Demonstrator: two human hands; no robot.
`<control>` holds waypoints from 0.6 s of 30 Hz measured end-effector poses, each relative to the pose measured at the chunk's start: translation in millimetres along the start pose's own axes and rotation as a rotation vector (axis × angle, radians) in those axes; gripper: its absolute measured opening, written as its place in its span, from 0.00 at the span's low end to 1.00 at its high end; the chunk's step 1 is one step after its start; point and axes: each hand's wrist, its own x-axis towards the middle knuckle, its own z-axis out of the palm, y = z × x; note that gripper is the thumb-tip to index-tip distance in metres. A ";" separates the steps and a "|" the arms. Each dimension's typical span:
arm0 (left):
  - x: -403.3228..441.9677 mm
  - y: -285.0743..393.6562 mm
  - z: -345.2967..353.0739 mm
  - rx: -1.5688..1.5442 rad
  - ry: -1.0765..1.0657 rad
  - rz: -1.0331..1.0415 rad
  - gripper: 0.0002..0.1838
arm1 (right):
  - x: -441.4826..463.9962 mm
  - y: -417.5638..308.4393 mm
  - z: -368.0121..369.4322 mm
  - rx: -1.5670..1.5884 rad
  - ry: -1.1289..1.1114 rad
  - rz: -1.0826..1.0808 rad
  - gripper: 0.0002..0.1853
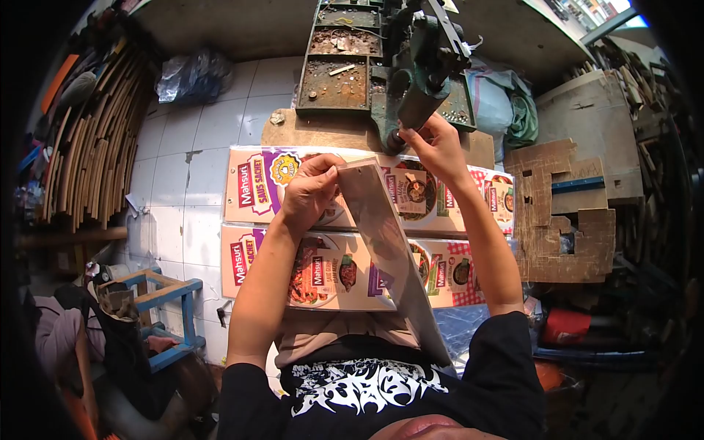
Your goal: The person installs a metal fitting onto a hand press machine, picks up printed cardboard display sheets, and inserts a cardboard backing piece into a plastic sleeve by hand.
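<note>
My left hand [312, 189] is closed, thumb and fingers pinching the top end of a long, plain-backed strip [381, 227]. The strip hangs at a slant down to my lap, with a small hole near its upper corner. My right hand [440, 150] is raised to the lower end of a dark green hand-press machine [419, 99], fingertips pinched together by its die. Whatever lies between those fingertips is too small or hidden to name. Under both forearms lie printed "Mahsuri" sauce sheets [253, 192] in two rows.
A wooden board [286, 128] lies beneath the machine. Its compartment tray [330, 88] holds small metal bits. Stacked boards [95, 139] stand at left, near a blue-framed stool [169, 297]. Cut brown boards [568, 242] and plastic bags [491, 99] sit at right.
</note>
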 end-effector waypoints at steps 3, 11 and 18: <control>-0.1 0.3 2.4 0.013 0.023 0.021 0.08 | -5.1 -2.8 -2.1 0.051 0.061 0.091 0.09; 1.5 2.2 9.1 0.077 0.095 -0.006 0.09 | -70.2 -58.8 -53.3 0.503 -0.281 0.396 0.21; 4.5 0.6 10.6 0.214 0.148 -0.070 0.08 | -133.0 -92.4 -84.4 0.263 -0.657 0.406 0.26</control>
